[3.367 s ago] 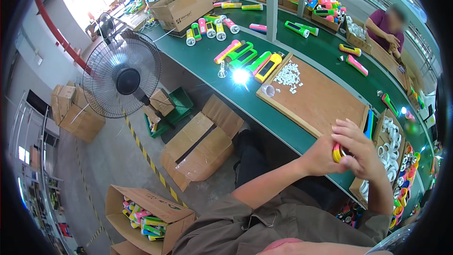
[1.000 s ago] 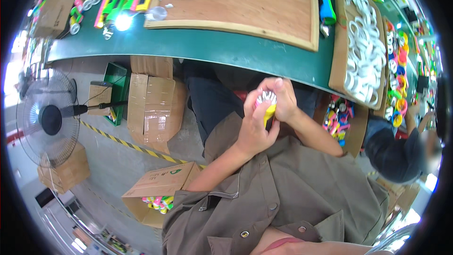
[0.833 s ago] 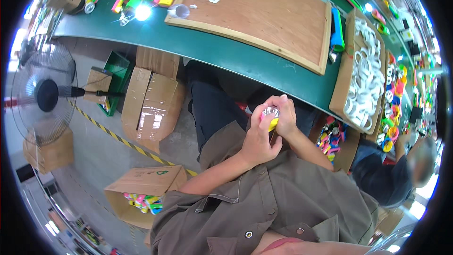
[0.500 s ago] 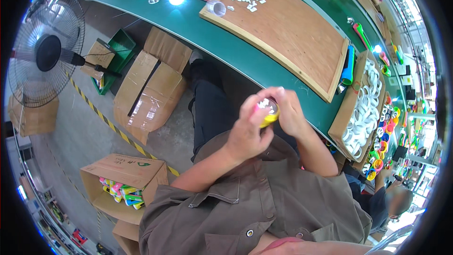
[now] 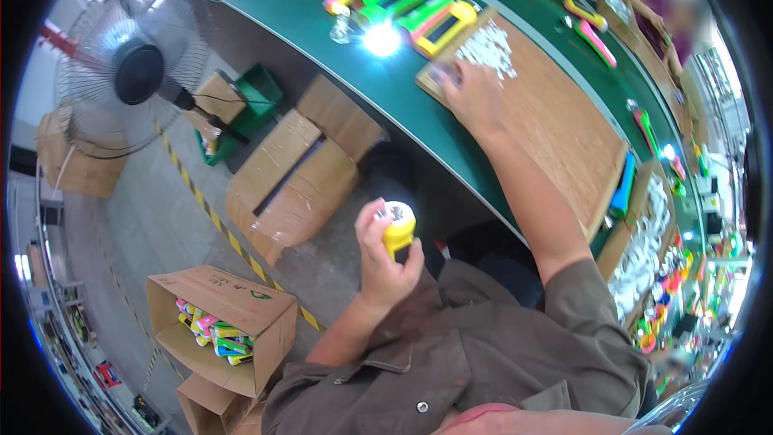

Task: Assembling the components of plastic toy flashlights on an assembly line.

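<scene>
My left hand (image 5: 380, 266) is closed round a yellow flashlight (image 5: 398, 235), held upright over my lap with its whitish round head and shiny reflector facing up. Stretched out over the wooden tray (image 5: 555, 125), my right hand (image 5: 477, 97) has its fingers closed at a small clear plastic cup (image 5: 443, 74) by the tray's near left corner. Blur partly hides the fingertips there. Beside that hand lies a pile of small white pieces (image 5: 488, 48) on the tray.
Several colourful flashlights (image 5: 439, 24) lie on the green table (image 5: 322, 40), near a brightly lit lamp (image 5: 381, 39). A carton of white rings (image 5: 644, 242) stands at right. Cartons, one with flashlights (image 5: 213, 330), and a fan (image 5: 137, 72) are at left. A co-worker (image 5: 664, 16) sits across.
My hands have come apart. The left keeps the yellow flashlight and has moved left; the right has reached forward to the clear cup on the tray. The whole view has shifted.
</scene>
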{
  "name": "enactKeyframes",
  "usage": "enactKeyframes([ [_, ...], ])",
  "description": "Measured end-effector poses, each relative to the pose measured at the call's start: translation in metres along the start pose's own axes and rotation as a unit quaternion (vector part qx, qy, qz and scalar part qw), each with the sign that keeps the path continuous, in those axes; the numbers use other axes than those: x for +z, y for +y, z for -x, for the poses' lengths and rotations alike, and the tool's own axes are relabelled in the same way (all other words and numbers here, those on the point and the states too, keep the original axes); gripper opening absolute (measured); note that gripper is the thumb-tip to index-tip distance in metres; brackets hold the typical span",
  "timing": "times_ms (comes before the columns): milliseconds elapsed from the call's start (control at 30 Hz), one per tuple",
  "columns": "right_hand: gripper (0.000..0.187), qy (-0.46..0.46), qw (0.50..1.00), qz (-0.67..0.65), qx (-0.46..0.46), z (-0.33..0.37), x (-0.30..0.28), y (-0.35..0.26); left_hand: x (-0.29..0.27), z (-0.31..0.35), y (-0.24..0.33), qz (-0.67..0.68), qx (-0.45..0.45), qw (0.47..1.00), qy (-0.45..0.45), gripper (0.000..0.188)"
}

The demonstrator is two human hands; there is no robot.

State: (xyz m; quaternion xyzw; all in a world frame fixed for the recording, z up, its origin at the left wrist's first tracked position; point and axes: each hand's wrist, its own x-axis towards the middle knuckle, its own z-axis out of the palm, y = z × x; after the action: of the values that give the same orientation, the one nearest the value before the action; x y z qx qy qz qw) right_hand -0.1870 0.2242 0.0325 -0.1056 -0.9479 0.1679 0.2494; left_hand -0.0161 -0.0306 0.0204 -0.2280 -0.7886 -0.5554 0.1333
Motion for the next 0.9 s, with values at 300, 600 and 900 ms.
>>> enactKeyframes([
  [300,0.032,0.03,0.999,0.016,-0.019,0.021,-0.005,-0.002,0.014,-0.003,0.005,0.006,0.019,0.999,-0.032,0.07],
  [600,0.039,0.07,0.995,0.036,-0.054,0.018,0.013,0.009,0.015,0.001,0.02,-0.004,0.034,0.999,-0.04,0.071],
  [900,0.033,-0.019,0.998,-0.059,0.007,0.022,-0.006,0.007,0.017,0.018,0.029,-0.001,0.031,0.997,-0.064,0.07],
])
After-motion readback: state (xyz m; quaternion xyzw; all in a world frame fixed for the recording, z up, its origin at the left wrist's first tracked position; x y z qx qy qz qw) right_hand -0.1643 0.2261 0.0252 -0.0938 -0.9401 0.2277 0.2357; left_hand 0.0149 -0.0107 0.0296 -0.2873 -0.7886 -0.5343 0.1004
